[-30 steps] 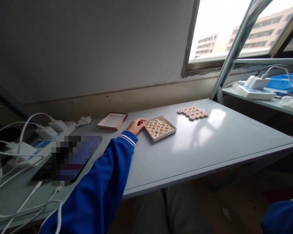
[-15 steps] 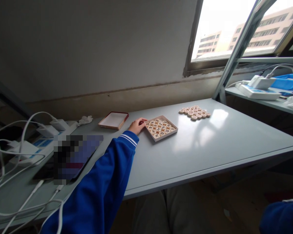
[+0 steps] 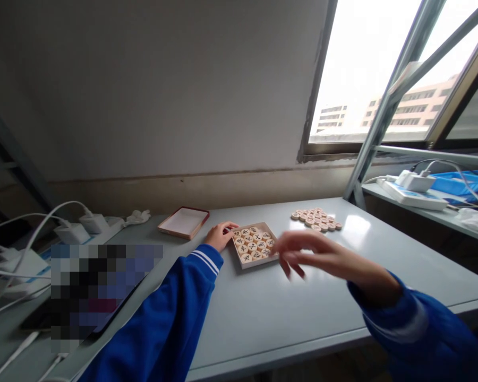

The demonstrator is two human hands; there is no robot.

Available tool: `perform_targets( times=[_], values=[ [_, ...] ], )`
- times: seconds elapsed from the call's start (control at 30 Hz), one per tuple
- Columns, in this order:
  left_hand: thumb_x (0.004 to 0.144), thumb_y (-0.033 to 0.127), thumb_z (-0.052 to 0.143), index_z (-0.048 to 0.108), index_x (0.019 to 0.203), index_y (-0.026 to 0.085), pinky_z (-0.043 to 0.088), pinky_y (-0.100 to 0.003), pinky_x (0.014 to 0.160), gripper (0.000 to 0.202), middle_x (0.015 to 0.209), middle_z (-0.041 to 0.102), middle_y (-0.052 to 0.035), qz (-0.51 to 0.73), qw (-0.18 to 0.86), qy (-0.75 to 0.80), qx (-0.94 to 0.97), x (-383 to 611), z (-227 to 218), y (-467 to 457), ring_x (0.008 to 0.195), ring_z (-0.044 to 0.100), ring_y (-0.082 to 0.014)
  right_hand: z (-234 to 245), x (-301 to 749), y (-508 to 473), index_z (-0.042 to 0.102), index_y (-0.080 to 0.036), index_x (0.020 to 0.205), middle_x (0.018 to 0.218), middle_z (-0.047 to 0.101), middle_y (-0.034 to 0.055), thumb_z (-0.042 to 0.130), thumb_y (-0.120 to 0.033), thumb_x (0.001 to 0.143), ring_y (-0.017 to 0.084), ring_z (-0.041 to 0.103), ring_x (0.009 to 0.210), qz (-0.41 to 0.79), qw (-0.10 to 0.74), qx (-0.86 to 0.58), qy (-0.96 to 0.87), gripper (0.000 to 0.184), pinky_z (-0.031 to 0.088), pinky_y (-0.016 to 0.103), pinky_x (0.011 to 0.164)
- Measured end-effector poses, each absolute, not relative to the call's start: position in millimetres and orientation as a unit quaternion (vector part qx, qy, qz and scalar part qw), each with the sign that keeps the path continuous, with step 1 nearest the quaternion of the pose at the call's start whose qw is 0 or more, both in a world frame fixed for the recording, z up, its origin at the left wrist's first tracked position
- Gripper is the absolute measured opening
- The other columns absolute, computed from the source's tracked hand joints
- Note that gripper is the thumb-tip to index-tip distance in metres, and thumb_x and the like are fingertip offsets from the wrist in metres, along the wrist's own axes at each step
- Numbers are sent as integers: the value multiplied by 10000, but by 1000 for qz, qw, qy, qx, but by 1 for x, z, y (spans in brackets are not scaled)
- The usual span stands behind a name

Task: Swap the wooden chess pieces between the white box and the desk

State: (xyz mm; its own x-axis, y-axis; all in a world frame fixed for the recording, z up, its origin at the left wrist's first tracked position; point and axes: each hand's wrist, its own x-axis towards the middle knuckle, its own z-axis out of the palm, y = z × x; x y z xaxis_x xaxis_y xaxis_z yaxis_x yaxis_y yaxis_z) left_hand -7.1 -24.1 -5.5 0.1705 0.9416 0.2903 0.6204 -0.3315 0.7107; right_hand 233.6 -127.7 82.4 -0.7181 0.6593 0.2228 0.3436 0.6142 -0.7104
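Observation:
My left hand point(image 3: 220, 236) holds the left rim of a shallow square box point(image 3: 259, 262) on the table, with curled fingers at its upper left corner. Round wooden Chinese chess pieces point(image 3: 252, 246) with dark characters lie in rows inside the box. Just over the box's right edge, my right hand point(image 3: 317, 253) hovers with its fingers apart and bent downward, slightly blurred. It shows nothing in its grasp and hides part of that edge. More chess pieces point(image 3: 317, 218) are grouped flat at the back right of the table, apart from both hands.
A red-edged box lid point(image 3: 184, 221) lies inside up at the back left. Further left are a pixelated device point(image 3: 107, 286), white plugs point(image 3: 74, 232) and cables. A metal post point(image 3: 368, 154) rises by the window, beside a shelf with a power strip point(image 3: 412, 194).
My right hand has come up from the lower right to the box's right side. My left hand stays at the box. The view has tilted upward.

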Motion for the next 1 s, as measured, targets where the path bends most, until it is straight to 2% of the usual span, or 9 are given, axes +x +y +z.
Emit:
perform_targets(
  times=[0.07, 0.1, 0.2, 0.37, 0.53, 0.67, 0.8, 0.9, 1.0],
  values=[
    [663, 114, 463, 633, 860, 163, 452, -255, 727, 265, 874, 637, -33, 361, 222, 538, 729, -7, -4, -25, 731, 555, -139, 76, 221, -88, 602, -170, 899, 793, 579, 49, 451, -352, 822, 140, 523, 701, 176, 221, -379, -881, 249, 417, 272, 618],
    [663, 117, 461, 633, 857, 164, 451, -257, 734, 263, 873, 636, -34, 360, 223, 539, 728, -7, -3, -26, 739, 556, -141, 69, 217, -69, 616, -174, 878, 836, 575, 60, 517, -332, 785, 164, 519, 769, 100, 195, -400, -890, 208, 410, 299, 689],
    [671, 133, 449, 630, 852, 169, 447, -273, 757, 258, 883, 634, -34, 359, 230, 539, 726, -6, -1, -29, 766, 559, -150, 49, 212, -30, 628, -195, 903, 849, 567, 70, 589, -305, 731, 199, 507, 826, 17, 113, -414, -903, 208, 405, 314, 712],
    [676, 162, 453, 627, 847, 174, 450, -281, 748, 244, 892, 633, -34, 361, 236, 536, 726, -7, 0, -30, 772, 561, -160, 34, 221, -19, 660, -254, 862, 906, 544, 63, 589, -361, 721, 203, 488, 851, -11, 128, -393, -911, 191, 403, 302, 690],
    [671, 174, 448, 621, 864, 166, 446, -275, 744, 259, 919, 627, -42, 355, 248, 532, 728, -7, -2, -28, 784, 561, -161, 33, 223, -21, 639, -225, 808, 904, 566, 50, 649, -395, 653, 203, 488, 868, 3, 185, -404, -896, 230, 386, 310, 720],
    [670, 183, 436, 614, 877, 156, 428, -283, 773, 274, 903, 627, -48, 351, 250, 527, 733, -7, -2, -26, 818, 553, -170, 34, 227, -15, 604, -189, 760, 742, 599, 18, 649, -400, 645, 149, 523, 694, 113, 213, -434, -868, 245, 391, 273, 643],
    [674, 209, 435, 610, 879, 162, 427, -285, 758, 274, 892, 626, -44, 342, 252, 531, 733, -7, -1, -26, 808, 552, -172, 43, 253, -8, 578, -165, 785, 815, 623, 39, 569, -395, 706, 132, 536, 703, 225, 290, -436, -821, 243, 403, 246, 622],
    [674, 230, 436, 611, 877, 165, 428, -286, 747, 276, 890, 626, -44, 344, 247, 531, 734, -7, -1, -27, 801, 549, -174, 45, 280, -3, 568, -178, 806, 796, 626, 43, 555, -423, 697, 151, 551, 707, 221, 249, -521, -786, 269, 404, 263, 618],
    [673, 236, 437, 613, 875, 166, 430, -288, 747, 277, 890, 626, -45, 347, 245, 533, 732, -7, -1, -27, 797, 547, -173, 38, 301, 1, 579, -191, 743, 812, 612, 56, 556, -401, 687, 195, 546, 770, 68, 166, -631, -755, 219, 386, 305, 654]
  ],
)
